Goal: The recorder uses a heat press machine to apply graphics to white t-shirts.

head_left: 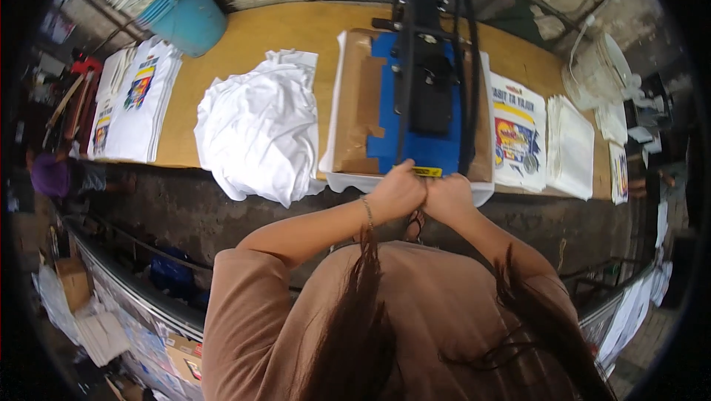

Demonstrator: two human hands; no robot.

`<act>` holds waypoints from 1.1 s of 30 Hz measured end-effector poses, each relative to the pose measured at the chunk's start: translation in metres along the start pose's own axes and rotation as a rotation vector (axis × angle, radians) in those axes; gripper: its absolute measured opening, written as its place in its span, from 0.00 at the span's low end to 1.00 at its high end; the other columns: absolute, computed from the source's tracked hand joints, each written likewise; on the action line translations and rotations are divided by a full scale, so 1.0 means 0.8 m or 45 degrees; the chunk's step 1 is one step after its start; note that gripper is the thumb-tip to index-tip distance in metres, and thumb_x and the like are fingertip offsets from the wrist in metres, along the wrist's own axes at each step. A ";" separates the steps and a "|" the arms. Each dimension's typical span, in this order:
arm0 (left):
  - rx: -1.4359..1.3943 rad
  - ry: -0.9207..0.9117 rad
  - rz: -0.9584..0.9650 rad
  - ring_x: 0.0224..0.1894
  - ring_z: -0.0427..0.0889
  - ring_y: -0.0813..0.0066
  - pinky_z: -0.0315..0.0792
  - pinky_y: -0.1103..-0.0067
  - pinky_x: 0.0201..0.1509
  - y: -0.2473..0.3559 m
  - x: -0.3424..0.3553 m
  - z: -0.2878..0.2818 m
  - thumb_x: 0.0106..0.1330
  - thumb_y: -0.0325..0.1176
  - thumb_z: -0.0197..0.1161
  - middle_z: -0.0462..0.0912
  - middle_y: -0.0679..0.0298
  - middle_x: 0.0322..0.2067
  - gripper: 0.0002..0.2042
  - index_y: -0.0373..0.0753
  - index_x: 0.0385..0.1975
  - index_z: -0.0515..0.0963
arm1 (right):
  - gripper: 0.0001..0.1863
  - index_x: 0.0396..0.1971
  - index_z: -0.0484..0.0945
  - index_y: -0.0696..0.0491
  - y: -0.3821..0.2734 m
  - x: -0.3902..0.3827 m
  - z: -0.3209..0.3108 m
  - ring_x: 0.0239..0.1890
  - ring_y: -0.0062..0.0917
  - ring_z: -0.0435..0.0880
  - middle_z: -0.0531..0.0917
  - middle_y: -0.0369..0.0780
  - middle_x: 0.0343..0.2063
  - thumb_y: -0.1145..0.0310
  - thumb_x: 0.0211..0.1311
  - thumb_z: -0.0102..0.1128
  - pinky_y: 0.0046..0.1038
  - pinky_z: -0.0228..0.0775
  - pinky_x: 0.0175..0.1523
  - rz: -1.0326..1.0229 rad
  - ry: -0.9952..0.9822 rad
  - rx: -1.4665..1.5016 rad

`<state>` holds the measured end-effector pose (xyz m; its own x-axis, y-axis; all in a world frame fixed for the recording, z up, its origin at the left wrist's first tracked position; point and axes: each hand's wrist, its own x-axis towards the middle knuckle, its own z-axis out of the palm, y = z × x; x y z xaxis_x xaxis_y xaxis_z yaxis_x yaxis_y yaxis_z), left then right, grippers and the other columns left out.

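A blue and black heat press (429, 86) stands in front of me, its black lever frame reaching toward my body. My left hand (400, 194) and my right hand (449, 198) are side by side at its near end, fingers wrapped round the press handle, most of which they hide. A yellow label (427, 172) shows just beyond my knuckles. Beneath the press lies a brown sheet (355, 105), with white fabric (354, 182) showing round its edges. Left of it is a rumpled heap of white shirts (259, 123).
Printed white shirts (141, 101) are stacked at the left of the yellow table (296, 23), near blue and white buckets (192, 19). Right of the press are more printed shirts (518, 134), folded white cloth (570, 145) and a pale pail (596, 71). A person in purple (50, 176) is at far left.
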<state>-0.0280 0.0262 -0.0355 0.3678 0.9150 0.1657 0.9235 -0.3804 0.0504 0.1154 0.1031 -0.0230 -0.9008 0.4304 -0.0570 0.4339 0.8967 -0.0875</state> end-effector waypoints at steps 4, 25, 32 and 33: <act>-0.032 0.112 0.007 0.25 0.78 0.67 0.65 0.73 0.51 0.004 -0.001 0.006 0.48 0.31 0.57 0.78 0.62 0.17 0.05 0.42 0.14 0.77 | 0.04 0.18 0.79 0.47 -0.002 -0.003 0.005 0.20 0.32 0.81 0.81 0.39 0.16 0.66 0.37 0.62 0.34 0.70 0.33 -0.037 0.179 -0.005; -0.299 0.945 -1.993 0.46 0.75 0.55 0.67 0.66 0.51 -0.111 -0.445 0.127 0.62 0.34 0.59 0.79 0.53 0.39 0.11 0.37 0.42 0.76 | 0.02 0.26 0.77 0.59 -0.140 0.090 -0.072 0.31 0.37 0.76 0.79 0.43 0.27 0.77 0.54 0.60 0.31 0.65 0.41 -0.254 0.648 0.821; -0.920 1.162 -2.278 0.42 0.78 0.64 0.70 0.75 0.49 -0.276 -0.577 0.204 0.70 0.43 0.52 0.79 0.53 0.38 0.18 0.31 0.43 0.73 | 0.07 0.33 0.78 0.59 -0.242 0.247 0.066 0.32 0.22 0.76 0.80 0.38 0.30 0.71 0.60 0.61 0.22 0.67 0.38 0.145 0.249 1.313; -1.044 1.204 -2.286 0.42 0.77 0.68 0.70 0.75 0.49 -0.295 -0.583 0.216 0.70 0.45 0.51 0.79 0.55 0.37 0.20 0.30 0.43 0.72 | 0.09 0.35 0.78 0.59 -0.247 0.276 0.106 0.32 0.19 0.75 0.80 0.36 0.30 0.69 0.61 0.60 0.20 0.66 0.38 0.328 0.227 1.444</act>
<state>-0.3988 -0.2877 -0.2946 -0.9706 0.0423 -0.2369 -0.2051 0.3699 0.9062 -0.1682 0.0121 -0.1026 -0.7349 0.6745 -0.0703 0.2861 0.2143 -0.9339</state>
